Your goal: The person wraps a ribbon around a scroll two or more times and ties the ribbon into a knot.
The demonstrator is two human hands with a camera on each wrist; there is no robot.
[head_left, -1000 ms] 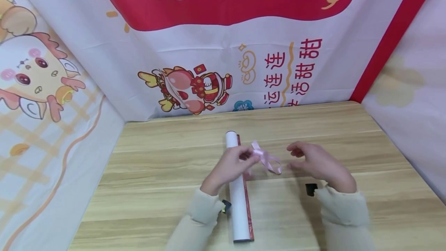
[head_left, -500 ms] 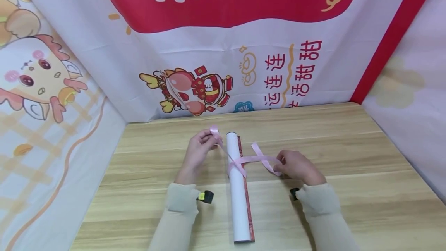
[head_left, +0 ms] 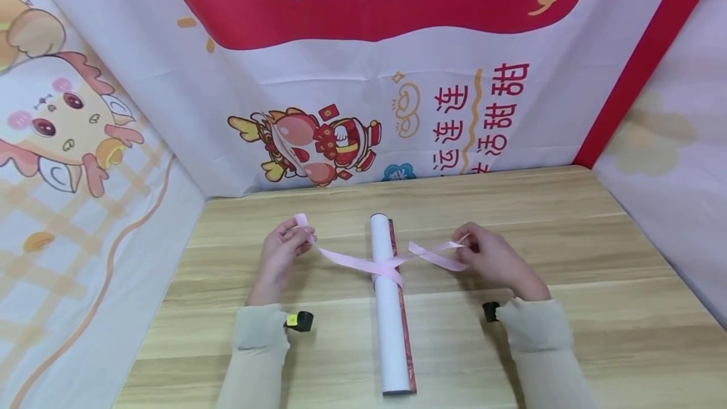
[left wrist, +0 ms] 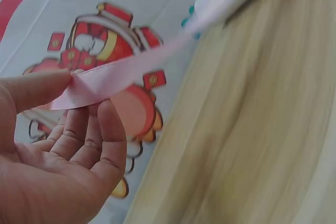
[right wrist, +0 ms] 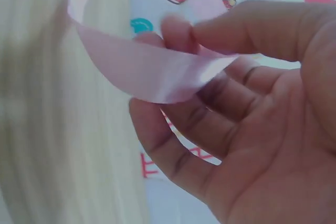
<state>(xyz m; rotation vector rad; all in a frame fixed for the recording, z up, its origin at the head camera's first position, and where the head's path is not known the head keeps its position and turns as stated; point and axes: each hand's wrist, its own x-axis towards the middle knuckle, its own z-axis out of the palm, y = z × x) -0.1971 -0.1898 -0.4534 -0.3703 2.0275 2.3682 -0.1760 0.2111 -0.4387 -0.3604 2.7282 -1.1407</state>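
A white rolled-up scroll (head_left: 390,333) with a red strip along its right side lies lengthwise on the table between my hands. Pink ribbon (head_left: 352,262) passes around its upper middle and crosses on top. Left of the scroll, my left hand (head_left: 278,257) pinches one ribbon tail near its end; in the left wrist view the thumb presses the ribbon (left wrist: 113,80) against the fingers. On the other side my right hand (head_left: 496,260) pinches the second tail, part of which hangs down in a loop. The right wrist view shows that ribbon (right wrist: 142,72) curving across the fingers.
The scroll rests on a wood-grain table (head_left: 454,352). A printed white and red cloth (head_left: 341,81) hangs along the table's back edge, and further cloths stand at both sides. Small dark devices (head_left: 301,321) sit at the cuffs.
My left hand has gone from over the scroll out to the left, drawing its ribbon tail along. My right hand has taken hold of the other tail and moved slightly up.
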